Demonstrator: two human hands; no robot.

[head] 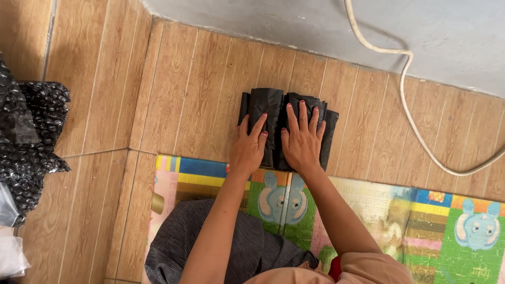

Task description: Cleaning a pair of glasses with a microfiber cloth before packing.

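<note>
I see a floor of wood-look tiles (173,100) meeting a grey wall base (294,23) along the top edge. Both hands lie flat, fingers spread, gripping nothing: the left hand (249,146) and right hand (301,142) press side by side on a stack of folded black bags (273,105), which rests on the tiles just beyond a colourful play mat (447,231). The wrists cross the mat's near edge. Beyond the right hand, a white cable (407,100) loops over the tiles, well apart from the bags. Far out past the left hand sits a heap of black bubble wrap (31,131). A grey cloth (210,242) lies under my forearms.
</note>
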